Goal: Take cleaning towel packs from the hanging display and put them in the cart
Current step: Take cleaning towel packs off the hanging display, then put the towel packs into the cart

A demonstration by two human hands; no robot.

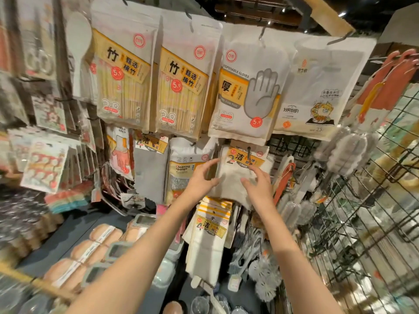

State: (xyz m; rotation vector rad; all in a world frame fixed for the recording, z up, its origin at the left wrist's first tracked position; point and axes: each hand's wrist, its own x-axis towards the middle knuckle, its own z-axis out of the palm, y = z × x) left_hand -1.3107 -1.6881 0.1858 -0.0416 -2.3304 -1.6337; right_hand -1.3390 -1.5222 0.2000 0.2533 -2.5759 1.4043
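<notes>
A white cleaning towel pack point(235, 177) with a yellow header card marked "2" hangs on a hook in the display's second row. My left hand point(200, 181) is raised at the pack's left edge, fingers spread and thumb by the edge. My right hand point(257, 185) lies on the pack's front right, its fingertips touching the cloth. Neither hand plainly grips the pack. Below it hang several more towel packs point(209, 232) marked "4". No cart shows in the head view.
Bamboo chopstick packs point(123, 82) and a disposable gloves pack point(247, 94) hang in the row above. A cleaning sponge pack point(183, 171) hangs just to the left. A black wire grid rack point(367, 200) with bottle brushes point(353, 152) stands to the right. Sponges point(95, 245) lie on the shelf at lower left.
</notes>
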